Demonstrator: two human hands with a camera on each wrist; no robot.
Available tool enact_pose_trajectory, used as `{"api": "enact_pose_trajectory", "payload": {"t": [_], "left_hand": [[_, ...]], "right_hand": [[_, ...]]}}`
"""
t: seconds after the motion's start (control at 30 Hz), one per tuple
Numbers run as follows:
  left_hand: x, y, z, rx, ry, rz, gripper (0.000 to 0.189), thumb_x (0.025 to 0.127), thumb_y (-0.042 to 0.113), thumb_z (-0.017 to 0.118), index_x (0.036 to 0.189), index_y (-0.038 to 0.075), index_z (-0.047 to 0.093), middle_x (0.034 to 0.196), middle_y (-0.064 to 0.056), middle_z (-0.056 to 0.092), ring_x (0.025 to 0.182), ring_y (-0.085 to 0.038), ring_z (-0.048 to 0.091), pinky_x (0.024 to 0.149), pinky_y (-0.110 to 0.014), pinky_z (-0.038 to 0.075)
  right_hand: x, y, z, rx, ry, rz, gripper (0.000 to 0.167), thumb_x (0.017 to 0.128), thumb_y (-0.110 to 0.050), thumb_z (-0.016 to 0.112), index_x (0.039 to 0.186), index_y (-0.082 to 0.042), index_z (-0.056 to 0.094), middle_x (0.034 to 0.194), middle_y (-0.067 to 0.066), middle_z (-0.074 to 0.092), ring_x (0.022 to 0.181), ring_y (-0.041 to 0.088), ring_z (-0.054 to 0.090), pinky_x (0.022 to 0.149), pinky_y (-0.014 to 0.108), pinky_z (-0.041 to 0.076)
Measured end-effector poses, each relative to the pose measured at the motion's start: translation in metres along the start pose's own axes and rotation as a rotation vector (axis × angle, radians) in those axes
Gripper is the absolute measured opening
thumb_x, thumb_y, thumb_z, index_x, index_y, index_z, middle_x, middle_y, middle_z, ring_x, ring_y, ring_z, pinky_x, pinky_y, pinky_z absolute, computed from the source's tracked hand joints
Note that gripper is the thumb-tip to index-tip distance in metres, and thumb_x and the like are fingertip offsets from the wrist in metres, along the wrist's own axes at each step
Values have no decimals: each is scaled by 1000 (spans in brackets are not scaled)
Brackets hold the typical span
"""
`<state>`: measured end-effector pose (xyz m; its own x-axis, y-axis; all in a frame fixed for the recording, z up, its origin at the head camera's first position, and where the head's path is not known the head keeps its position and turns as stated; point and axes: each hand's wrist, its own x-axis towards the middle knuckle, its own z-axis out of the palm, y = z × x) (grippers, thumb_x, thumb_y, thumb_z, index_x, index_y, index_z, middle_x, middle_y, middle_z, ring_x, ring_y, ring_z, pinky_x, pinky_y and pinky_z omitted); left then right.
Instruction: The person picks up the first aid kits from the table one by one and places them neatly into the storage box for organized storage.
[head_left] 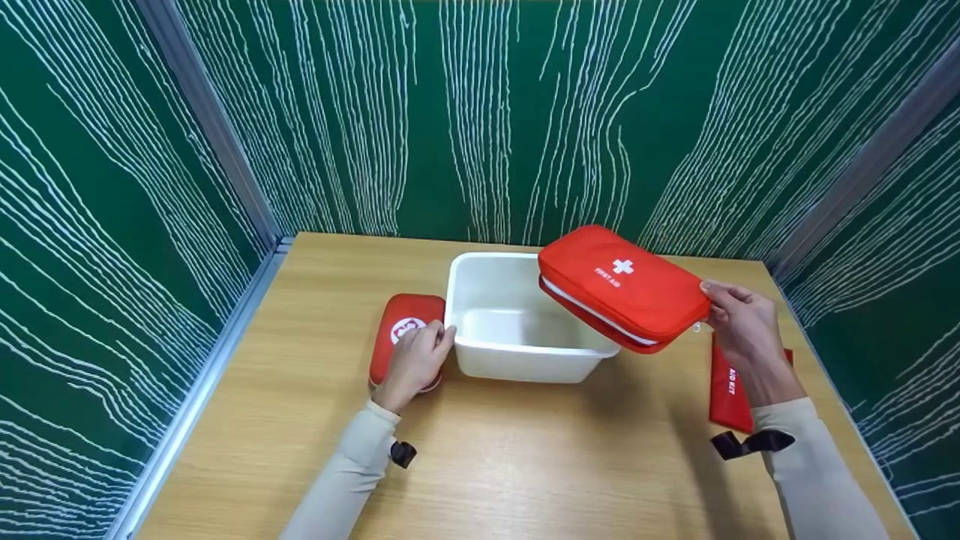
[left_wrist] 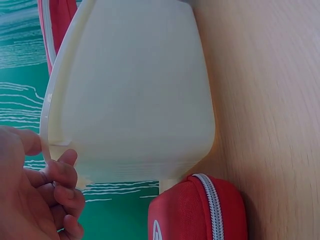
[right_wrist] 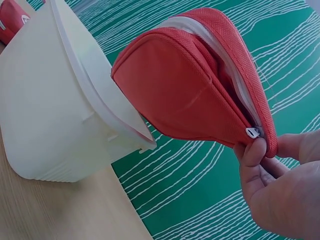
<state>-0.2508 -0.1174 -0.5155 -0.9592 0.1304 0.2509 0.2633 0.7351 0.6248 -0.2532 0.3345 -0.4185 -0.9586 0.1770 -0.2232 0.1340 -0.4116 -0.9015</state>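
Note:
A red first aid pouch (head_left: 592,281) with a white cross is held tilted over the right side of a white plastic basin (head_left: 525,364). My right hand (head_left: 742,322) pinches the pouch by its right end, near the zipper pull (right_wrist: 252,132) seen in the right wrist view. With thumb and curled fingers, my left hand (head_left: 416,356) grips the basin's rim at its front left corner. Partly under that hand in the head view lies a red zippered hard case (head_left: 405,311) with a round white emblem, left of the basin.
At the right of the wooden table (head_left: 495,465), a flat red kit pouch (head_left: 727,397) lies partly behind the right wrist. Green walls with white wavy lines (head_left: 480,112) stand behind and on both sides, with metal posts (head_left: 217,127) at the corners.

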Motion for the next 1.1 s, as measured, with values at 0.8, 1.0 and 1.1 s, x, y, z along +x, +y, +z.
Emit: {"api": "enact_pose_trajectory", "payload": {"t": [0.8, 1.0, 1.1], "left_hand": [[2, 1, -5, -112, -73, -69, 32, 102, 34, 49, 84, 8, 56, 69, 1, 44, 68, -16, 46, 64, -29, 39], [4, 1, -7, -178, -116, -112, 30, 102, 34, 50, 86, 8, 56, 70, 0, 45, 70, -15, 46, 63, -27, 39], [4, 1, -8, -198, -125, -114, 30, 102, 33, 50, 87, 8, 56, 71, 0, 46, 70, -16, 46, 63, -26, 39]], "right_hand": [[10, 12, 30, -30, -134, 7, 14, 88, -13, 73, 100, -6, 75, 90, 2, 72, 73, 15, 68, 73, 24, 58], [11, 13, 34, -52, -144, 24, 18, 88, -14, 73, 104, -6, 74, 90, 2, 72, 73, 15, 67, 74, 24, 58], [12, 14, 36, -54, -156, 20, 22, 88, -14, 72, 107, -4, 72, 90, 2, 72, 73, 15, 67, 75, 24, 58]]}}
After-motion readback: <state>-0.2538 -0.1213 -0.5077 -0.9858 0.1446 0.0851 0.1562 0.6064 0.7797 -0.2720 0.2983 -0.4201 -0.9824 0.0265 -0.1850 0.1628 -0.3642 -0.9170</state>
